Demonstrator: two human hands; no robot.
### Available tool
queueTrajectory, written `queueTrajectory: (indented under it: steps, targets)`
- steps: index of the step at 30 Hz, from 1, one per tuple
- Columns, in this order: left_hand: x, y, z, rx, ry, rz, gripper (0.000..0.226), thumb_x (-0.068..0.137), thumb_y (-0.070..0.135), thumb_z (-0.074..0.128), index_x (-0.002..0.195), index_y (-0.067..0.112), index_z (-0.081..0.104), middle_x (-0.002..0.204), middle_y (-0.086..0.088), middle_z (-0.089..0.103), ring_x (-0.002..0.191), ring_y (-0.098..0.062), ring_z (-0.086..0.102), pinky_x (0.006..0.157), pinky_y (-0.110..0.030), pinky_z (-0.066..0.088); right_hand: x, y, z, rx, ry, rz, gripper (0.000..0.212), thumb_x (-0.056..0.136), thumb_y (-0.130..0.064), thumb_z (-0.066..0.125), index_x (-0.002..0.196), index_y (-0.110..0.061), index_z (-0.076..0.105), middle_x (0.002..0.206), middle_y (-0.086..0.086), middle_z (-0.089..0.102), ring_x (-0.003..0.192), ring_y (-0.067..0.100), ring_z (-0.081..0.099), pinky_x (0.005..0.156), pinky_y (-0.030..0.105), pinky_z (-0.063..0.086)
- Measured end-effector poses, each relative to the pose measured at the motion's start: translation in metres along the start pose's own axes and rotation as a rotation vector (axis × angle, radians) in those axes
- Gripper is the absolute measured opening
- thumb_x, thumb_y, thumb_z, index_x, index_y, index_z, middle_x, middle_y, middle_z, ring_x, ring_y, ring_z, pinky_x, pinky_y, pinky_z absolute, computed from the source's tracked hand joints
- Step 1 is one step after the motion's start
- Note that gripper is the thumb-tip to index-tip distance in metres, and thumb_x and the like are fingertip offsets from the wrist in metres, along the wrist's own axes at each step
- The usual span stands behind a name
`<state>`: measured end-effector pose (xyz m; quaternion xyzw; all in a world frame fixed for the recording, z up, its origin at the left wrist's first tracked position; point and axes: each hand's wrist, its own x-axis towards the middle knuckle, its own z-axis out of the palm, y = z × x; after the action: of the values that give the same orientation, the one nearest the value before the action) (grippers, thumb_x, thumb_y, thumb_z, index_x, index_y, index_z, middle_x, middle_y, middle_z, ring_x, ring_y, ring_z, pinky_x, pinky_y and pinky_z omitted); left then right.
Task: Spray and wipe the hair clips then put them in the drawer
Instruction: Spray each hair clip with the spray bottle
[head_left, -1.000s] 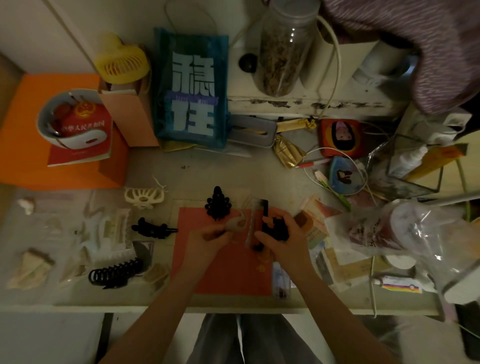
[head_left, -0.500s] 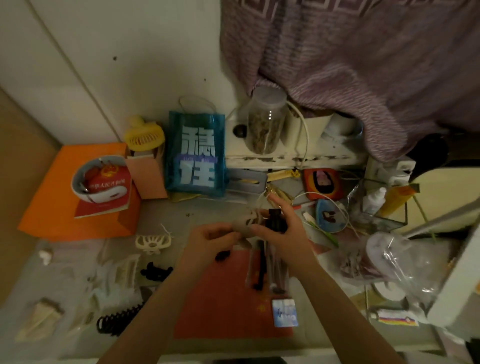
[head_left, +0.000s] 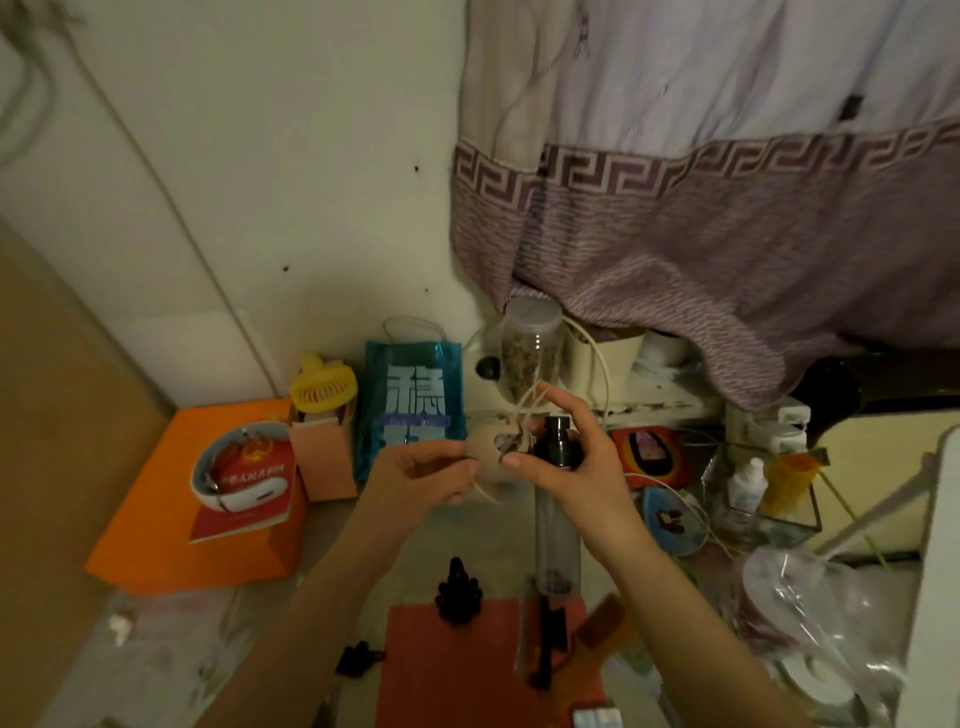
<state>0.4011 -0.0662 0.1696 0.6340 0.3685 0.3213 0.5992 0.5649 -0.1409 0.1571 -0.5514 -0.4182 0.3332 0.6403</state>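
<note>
Clear plastic spray bottle (head_left: 557, 540), glossy black cap. Beige matt plastic hair clip (head_left: 488, 458). Purple woven cloth curtain (head_left: 727, 291), rough. Orange matt cardboard box (head_left: 171, 530).

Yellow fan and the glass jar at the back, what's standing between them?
In the head view, a blue bag with white characters stands between the yellow fan and the jar.

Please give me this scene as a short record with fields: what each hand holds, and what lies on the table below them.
left hand: holds a beige rounded hair clip with pale strings
right hand: grips a clear spray bottle with black pump top, index finger raised
bottle pose: upright, nozzle close beside the clip
on the red mat: a black claw clip
far left: an orange box
</note>
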Motion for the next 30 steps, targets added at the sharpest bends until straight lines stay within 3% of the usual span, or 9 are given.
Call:
queueTrajectory:
  steps: [2, 6, 10, 18, 22, 27, 30]
  targets:
    - [0.000, 0.014, 0.000, -0.022, -0.016, 0.054, 0.021, 0.080, 0.013, 0.069, 0.096, 0.025, 0.074, 0.084, 0.003, 0.076, 0.076, -0.007, 0.070, 0.063, -0.013, 0.052, 0.006, -0.011, 0.002, 0.019, 0.035, -0.037, 0.069, 0.064, -0.014, 0.083, 0.124, -0.031, 0.054, 0.106, -0.011, 0.064, 0.097, -0.002, 0.063, 0.074, 0.015, 0.052]
    - [-0.001, 0.041, 0.002, 0.005, -0.024, 0.225, 0.056, 0.066, 0.023, 0.076, 0.118, 0.031, 0.058, 0.097, 0.006, 0.075, 0.088, -0.012, 0.071, 0.072, -0.017, 0.055, 0.017, -0.033, 0.006, 0.079, 0.113, -0.093, 0.066, 0.070, -0.010, 0.080, 0.128, -0.024, 0.053, 0.115, -0.007, 0.063, 0.104, 0.005, 0.062, 0.080, 0.020, 0.054]
    - [0.003, 0.065, 0.009, 0.053, 0.015, 0.391, 0.060, 0.063, 0.017, 0.076, 0.117, 0.028, 0.054, 0.091, 0.014, 0.074, 0.086, -0.004, 0.070, 0.072, -0.013, 0.052, 0.026, -0.057, 0.008, 0.202, 0.169, -0.119, 0.070, 0.064, -0.019, 0.079, 0.128, -0.021, 0.052, 0.113, 0.007, 0.063, 0.105, 0.020, 0.063, 0.088, 0.036, 0.056]
    - [0.010, 0.104, 0.014, 0.117, 0.042, 0.571, 0.049, 0.068, 0.020, 0.072, 0.115, 0.026, 0.058, 0.093, 0.011, 0.073, 0.085, -0.004, 0.070, 0.071, -0.012, 0.053, 0.040, -0.090, 0.005, 0.189, 0.150, -0.226, 0.067, 0.059, -0.033, 0.079, 0.122, -0.037, 0.055, 0.111, -0.015, 0.064, 0.101, 0.003, 0.064, 0.083, 0.028, 0.057]
    - [0.013, 0.121, 0.009, 0.143, 0.051, 0.612, 0.049, 0.069, 0.021, 0.071, 0.115, 0.027, 0.058, 0.087, 0.002, 0.074, 0.080, -0.010, 0.071, 0.069, -0.015, 0.054, 0.045, -0.102, -0.001, 0.192, 0.091, -0.273, 0.068, 0.061, -0.032, 0.078, 0.123, -0.040, 0.053, 0.102, -0.023, 0.068, 0.099, 0.003, 0.065, 0.074, 0.021, 0.056]
    - [0.017, 0.144, -0.005, 0.148, 0.092, 0.654, 0.050, 0.069, 0.026, 0.068, 0.118, 0.029, 0.057, 0.084, 0.005, 0.074, 0.082, -0.013, 0.071, 0.071, -0.019, 0.056, 0.051, -0.118, -0.011, 0.150, 0.046, -0.353, 0.067, 0.073, -0.027, 0.073, 0.134, -0.034, 0.046, 0.101, -0.015, 0.071, 0.090, 0.011, 0.070, 0.064, 0.020, 0.056]
    - [0.019, 0.157, -0.015, 0.127, 0.118, 0.671, 0.050, 0.071, 0.023, 0.068, 0.120, 0.026, 0.057, 0.086, 0.004, 0.075, 0.082, -0.013, 0.071, 0.073, -0.016, 0.054, 0.057, -0.130, -0.018, 0.168, 0.042, -0.389, 0.054, 0.082, -0.021, 0.067, 0.130, -0.036, 0.046, 0.087, -0.008, 0.069, 0.069, 0.021, 0.070, 0.058, 0.025, 0.055]
